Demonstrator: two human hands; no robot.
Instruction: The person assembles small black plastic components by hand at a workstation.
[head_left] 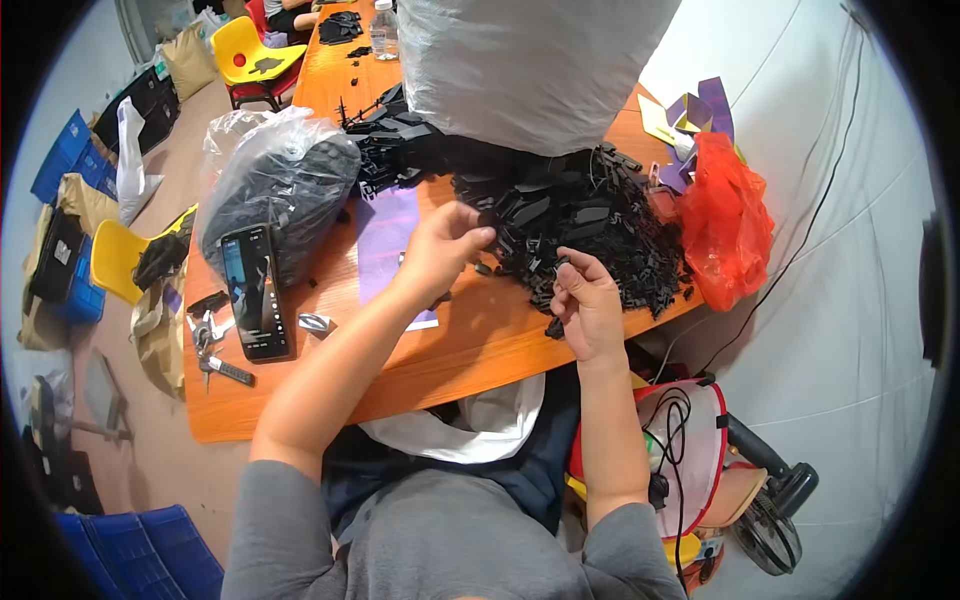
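Observation:
Over the near edge of a large heap of small black plastic parts (640, 235), both my hands are raised. My left hand (440, 250) has its thumb and fingers curled in a pinch; a dark spot shows at the fingertips, too small against the black heap to name. To its right, my right hand (588, 305) is closed, with a small black plastic piece (562, 262) between thumb and forefinger. A few loose black bits lie on the wood between the hands. Under my left wrist is a purple printed sheet (385, 240).
A big white sack (530, 70) stands behind the heap. On the left are a clear bag of black parts (270, 190), a phone (254, 295) and keys (208, 340). A red plastic bag (725, 225) sits right; an open white bag (480, 435) lies at my lap.

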